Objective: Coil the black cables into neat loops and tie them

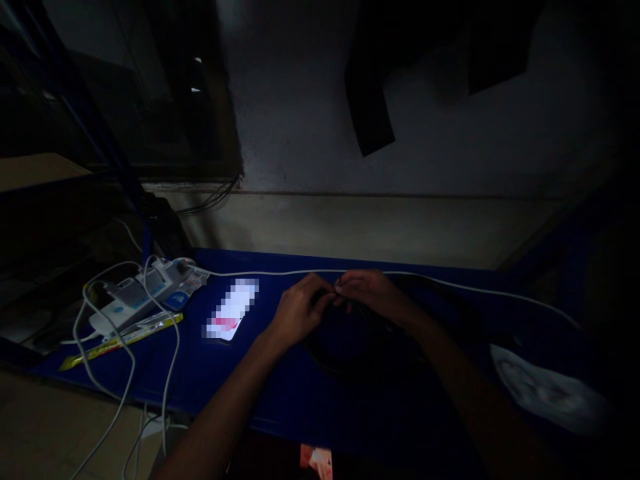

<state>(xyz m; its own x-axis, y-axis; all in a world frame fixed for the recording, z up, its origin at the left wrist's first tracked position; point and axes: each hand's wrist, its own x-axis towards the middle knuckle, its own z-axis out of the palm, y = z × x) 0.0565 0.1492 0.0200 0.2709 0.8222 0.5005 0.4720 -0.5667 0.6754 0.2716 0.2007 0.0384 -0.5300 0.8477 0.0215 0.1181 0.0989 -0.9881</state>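
Observation:
Both hands meet over a blue table [280,393] in dim light. My left hand [300,308] is curled, its fingers pinched on a thin dark cable [340,357] that loops in a ring on the table below. My right hand [367,291] pinches the same cable right beside the left fingertips. The two hands touch at the fingertips. Exactly what part of the cable they pinch is too dark to make out.
A lit phone [233,309] lies left of the hands. Further left sits a white power strip [133,297] with plugs and white cords, and a yellow packet [120,340]. A white cable [450,283] runs along the table's back. A pale plastic bag [545,390] lies at right.

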